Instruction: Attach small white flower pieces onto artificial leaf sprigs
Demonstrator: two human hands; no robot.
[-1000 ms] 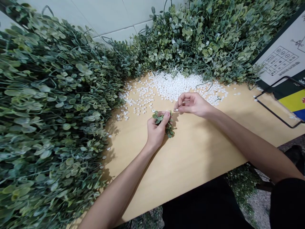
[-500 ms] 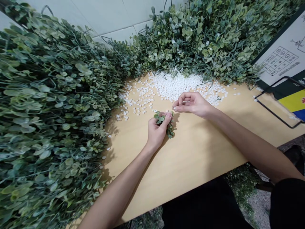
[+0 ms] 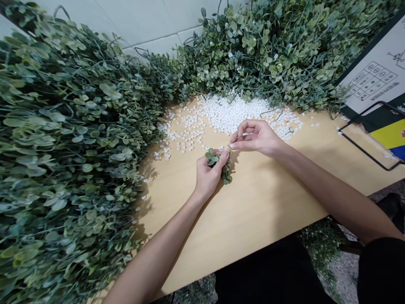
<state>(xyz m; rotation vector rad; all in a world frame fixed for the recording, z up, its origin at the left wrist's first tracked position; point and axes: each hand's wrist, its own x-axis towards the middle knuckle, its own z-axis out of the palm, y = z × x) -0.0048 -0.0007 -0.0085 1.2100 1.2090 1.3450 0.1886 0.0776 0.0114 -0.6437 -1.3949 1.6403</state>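
My left hand [image 3: 210, 171] is closed around a sprig of artificial leaves [image 3: 225, 175], thumb on top, with round green leaves poking out above and below. Close to its thumb, my right hand [image 3: 253, 137] pinches what looks like a small white plastic piece between thumb and fingertips; the fingers mostly cover it. Behind both hands lies a heap of small white plastic pieces [image 3: 232, 112] on the tabletop [image 3: 253, 198], with loose ones scattered to the left.
Thick artificial greenery [image 3: 79, 147] is piled along the left side, and more greenery [image 3: 268, 55] stands along the back by the tiled wall [image 3: 142, 21]. At right are a printed box [image 3: 370, 80] and a black wire frame [image 3: 360, 147]. The table's front edge runs close to my body.
My right hand has moved very slightly down toward the sprig tip, and its fingertips now nearly meet the left thumb. The left hand has barely moved and keeps its hold.
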